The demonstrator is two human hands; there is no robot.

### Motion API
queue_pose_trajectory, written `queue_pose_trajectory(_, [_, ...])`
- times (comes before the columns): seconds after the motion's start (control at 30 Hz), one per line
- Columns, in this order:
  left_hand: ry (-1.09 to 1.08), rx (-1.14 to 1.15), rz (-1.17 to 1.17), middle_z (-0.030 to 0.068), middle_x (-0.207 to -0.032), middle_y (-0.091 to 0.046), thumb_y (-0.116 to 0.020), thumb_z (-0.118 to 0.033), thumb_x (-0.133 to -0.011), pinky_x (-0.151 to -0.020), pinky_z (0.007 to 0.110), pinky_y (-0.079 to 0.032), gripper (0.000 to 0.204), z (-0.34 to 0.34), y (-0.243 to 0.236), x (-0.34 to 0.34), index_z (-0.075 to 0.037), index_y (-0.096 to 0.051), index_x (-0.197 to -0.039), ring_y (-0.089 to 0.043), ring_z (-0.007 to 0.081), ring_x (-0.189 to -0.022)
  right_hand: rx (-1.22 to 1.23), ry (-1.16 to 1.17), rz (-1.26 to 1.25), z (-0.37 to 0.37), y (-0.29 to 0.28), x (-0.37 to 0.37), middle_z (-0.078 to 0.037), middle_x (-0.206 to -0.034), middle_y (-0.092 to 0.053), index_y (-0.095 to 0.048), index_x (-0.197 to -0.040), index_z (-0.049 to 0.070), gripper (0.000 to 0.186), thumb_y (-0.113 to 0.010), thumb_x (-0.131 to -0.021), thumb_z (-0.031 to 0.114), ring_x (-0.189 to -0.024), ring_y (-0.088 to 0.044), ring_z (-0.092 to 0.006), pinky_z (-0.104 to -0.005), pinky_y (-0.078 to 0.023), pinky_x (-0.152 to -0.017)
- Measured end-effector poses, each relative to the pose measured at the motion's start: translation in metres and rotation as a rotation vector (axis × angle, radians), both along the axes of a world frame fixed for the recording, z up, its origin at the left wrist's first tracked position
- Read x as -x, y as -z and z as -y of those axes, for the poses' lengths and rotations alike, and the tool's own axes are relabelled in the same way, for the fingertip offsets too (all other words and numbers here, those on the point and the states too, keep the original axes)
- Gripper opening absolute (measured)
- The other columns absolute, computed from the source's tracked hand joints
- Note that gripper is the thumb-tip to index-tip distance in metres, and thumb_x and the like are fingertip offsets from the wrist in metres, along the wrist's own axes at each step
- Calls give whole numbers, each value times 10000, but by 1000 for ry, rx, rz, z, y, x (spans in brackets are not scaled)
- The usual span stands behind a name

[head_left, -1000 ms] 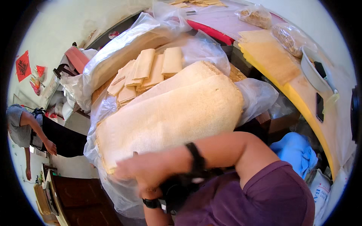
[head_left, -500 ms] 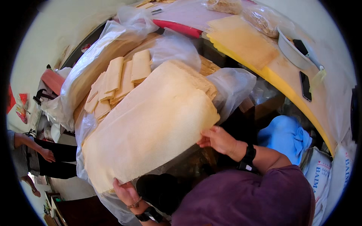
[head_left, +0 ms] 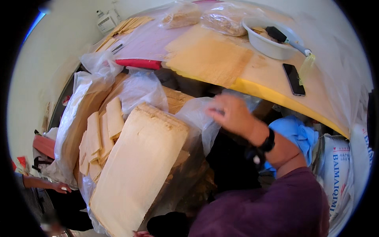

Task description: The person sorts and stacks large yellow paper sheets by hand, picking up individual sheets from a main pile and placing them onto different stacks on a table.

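A thick stack of pale tan sheets (head_left: 138, 166) leans on end in the middle, inside a clear plastic bag (head_left: 195, 116). My right hand (head_left: 233, 116), with a black wristband, is at the stack's upper right corner, its fingers closed on the loose plastic. Only a sliver of my left hand (head_left: 139, 234) shows at the bottom edge under the stack; its grip is hidden. Behind the stack, narrower tan strips (head_left: 98, 136) stand in another plastic-wrapped bundle (head_left: 75, 122).
A yellow-edged table (head_left: 252, 85) holds a white bowl (head_left: 264, 43) with a brush, a black phone (head_left: 294, 79) and bagged goods (head_left: 225, 17). A blue cloth (head_left: 298, 132) and a white sack (head_left: 339, 170) lie at right. Another person's hand (head_left: 61, 187) is low left.
My right hand rose from the stack's right edge to the loose plastic at its top corner. The stack now stands steeper, and the view has swung toward the table.
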State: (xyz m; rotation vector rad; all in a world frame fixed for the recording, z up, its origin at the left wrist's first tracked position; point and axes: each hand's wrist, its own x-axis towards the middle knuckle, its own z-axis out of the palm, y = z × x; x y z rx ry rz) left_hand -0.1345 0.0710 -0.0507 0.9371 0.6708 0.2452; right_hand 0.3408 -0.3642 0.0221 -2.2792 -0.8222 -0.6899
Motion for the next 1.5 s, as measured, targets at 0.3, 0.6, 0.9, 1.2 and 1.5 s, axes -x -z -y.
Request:
queue_pose_trajectory(0.3, [246,-383,-486,135,-932,-726,-539,-262,-1022,-661,305,-544,362,69,1,-106,24,-615,-1231,-692,208,-798,379,68,189,87,8,-123,-98,-1222,-694,-724,-1191,154,342,-722,-850,178,-1170,-616,-313,-409,-488,-978])
queue_pose_trajectory(0.6, [359,-722,-383,157,-1007,-729,-483,-291,-1052,-699,318,-554,400,131,-62,-185,27,-602,-1263,-697,216,-851,-199,-60,270,41,-124,-92,-119,-1061,-731,-740,-1096,117,213,-623,-942,207,-941,-686,-320,-383,-541,-811])
queue_pose_trajectory(0.9, [40,125,570,147,-1427,-557,-367,-534,-1057,-932,464,-541,626,94,-51,-209,-58,-459,-1453,-590,335,-1228,82,-937,399,-79,-95,37,-8,-1138,-723,-745,-1063,246,243,-607,-890,144,-1063,-677,-212,-437,-504,-1003])
queue_pose_trajectory(1.2, [-300,93,220,100,-1214,-690,-456,-480,-1040,-734,366,-596,536,48,-44,-121,-55,-548,-1355,-696,251,-1042,229,-1094,165,-170,15,26,0,-1207,-679,-771,-1006,259,393,-718,-666,69,-1167,-613,-263,-448,-488,-1004])
queue_pose_trajectory(1.5, [-428,-526,-265,83,-939,-718,-615,-114,-941,-494,213,-509,347,44,-28,-102,21,-585,-1259,-708,149,-655,481,-1050,-29,-201,23,45,-60,-1360,-613,-721,-1190,237,458,-776,-741,162,-1320,-517,-298,-503,-367,-1139])
